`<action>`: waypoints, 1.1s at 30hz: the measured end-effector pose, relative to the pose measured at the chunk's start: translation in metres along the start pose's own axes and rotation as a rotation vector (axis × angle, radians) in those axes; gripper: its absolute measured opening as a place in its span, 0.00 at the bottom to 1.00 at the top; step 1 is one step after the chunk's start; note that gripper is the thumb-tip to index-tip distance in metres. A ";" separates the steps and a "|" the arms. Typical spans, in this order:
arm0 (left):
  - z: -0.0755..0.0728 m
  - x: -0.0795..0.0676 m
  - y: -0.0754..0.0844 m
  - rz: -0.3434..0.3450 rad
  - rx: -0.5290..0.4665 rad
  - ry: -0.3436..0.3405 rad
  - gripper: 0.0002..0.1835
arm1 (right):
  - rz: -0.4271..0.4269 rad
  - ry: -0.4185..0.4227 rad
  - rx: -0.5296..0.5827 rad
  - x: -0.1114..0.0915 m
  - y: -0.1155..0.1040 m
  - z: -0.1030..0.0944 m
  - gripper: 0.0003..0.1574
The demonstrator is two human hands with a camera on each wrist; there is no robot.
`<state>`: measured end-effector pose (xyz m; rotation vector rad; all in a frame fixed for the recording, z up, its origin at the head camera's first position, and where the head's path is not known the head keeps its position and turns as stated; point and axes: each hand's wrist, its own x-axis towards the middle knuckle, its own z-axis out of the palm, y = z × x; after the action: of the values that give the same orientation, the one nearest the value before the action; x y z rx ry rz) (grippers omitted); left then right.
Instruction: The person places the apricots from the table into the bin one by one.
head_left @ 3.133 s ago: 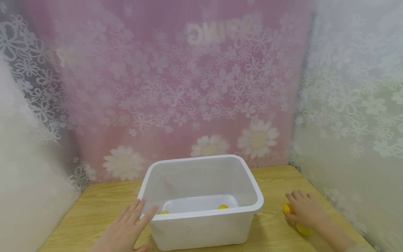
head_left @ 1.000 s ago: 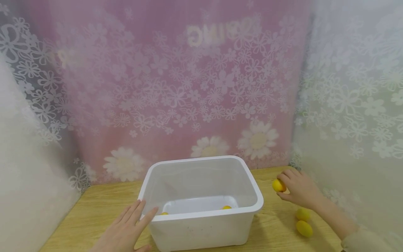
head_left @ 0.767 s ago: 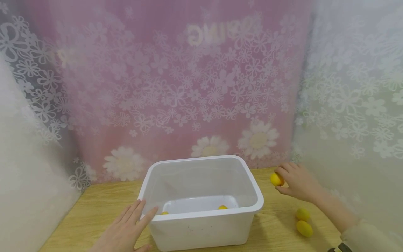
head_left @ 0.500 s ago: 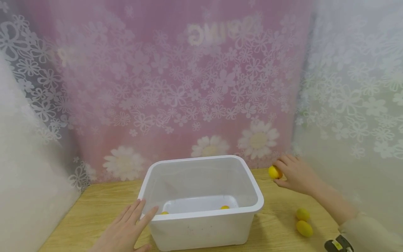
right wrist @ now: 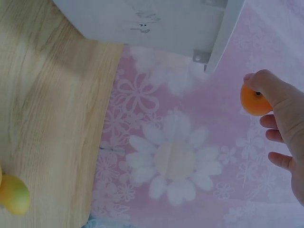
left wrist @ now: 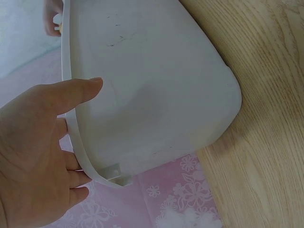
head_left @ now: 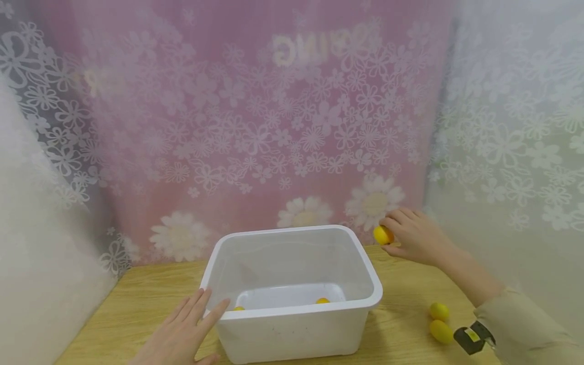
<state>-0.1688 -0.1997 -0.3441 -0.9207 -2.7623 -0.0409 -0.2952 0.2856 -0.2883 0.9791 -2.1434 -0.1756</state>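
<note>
My right hand (head_left: 417, 237) pinches a small, round yellow-orange fruit (head_left: 383, 235) between thumb and fingers, raised above the table to the right of a white plastic tub (head_left: 292, 332). A dark stem spot shows on the fruit (right wrist: 256, 100) in the right wrist view. My left hand (head_left: 180, 329) rests on the tub's front left corner, its fingers nearly straight over the rim. From the left wrist view, the thumb (left wrist: 80, 93) lies across the rim's outer side, with the other fingers beyond it. Inside the tub, one yellow fruit (head_left: 323, 300) and another (head_left: 239, 308) peek over the front rim.
Two yellow-green oval fruits, a farther one (head_left: 439, 311) and a nearer one (head_left: 441, 331), lie close together on the wooden table (head_left: 401, 324). A black device (head_left: 473, 337) sits at the right wrist. Flower-patterned curtains (head_left: 255, 126) enclose the table at the back and sides.
My right hand has picked up the yellow-orange fruit from beside the two others, raised it and carried it left toward the tub. My left hand has stayed on the rim.
</note>
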 end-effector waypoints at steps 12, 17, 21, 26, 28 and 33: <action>0.000 0.000 0.000 0.021 0.027 0.026 0.44 | 0.005 -0.016 -0.002 0.027 -0.005 0.006 0.24; 0.000 0.000 0.000 0.017 0.026 0.023 0.44 | 0.034 -0.080 0.015 0.037 -0.009 0.009 0.27; 0.000 0.000 0.001 0.016 0.031 0.027 0.44 | 0.022 -0.078 0.008 0.043 -0.012 0.013 0.27; 0.000 0.001 0.001 0.019 0.049 0.046 0.44 | -0.007 -0.064 -0.013 0.050 -0.016 0.018 0.26; 0.001 0.000 0.001 0.021 0.059 0.058 0.44 | -0.007 -0.080 -0.012 0.053 -0.017 0.020 0.26; 0.002 0.000 0.002 0.019 0.076 0.082 0.45 | 0.002 -0.133 -0.004 0.057 -0.022 0.025 0.26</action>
<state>-0.1678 -0.1979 -0.3460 -0.9051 -2.6600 0.0279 -0.3231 0.2261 -0.2814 0.9871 -2.2636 -0.2494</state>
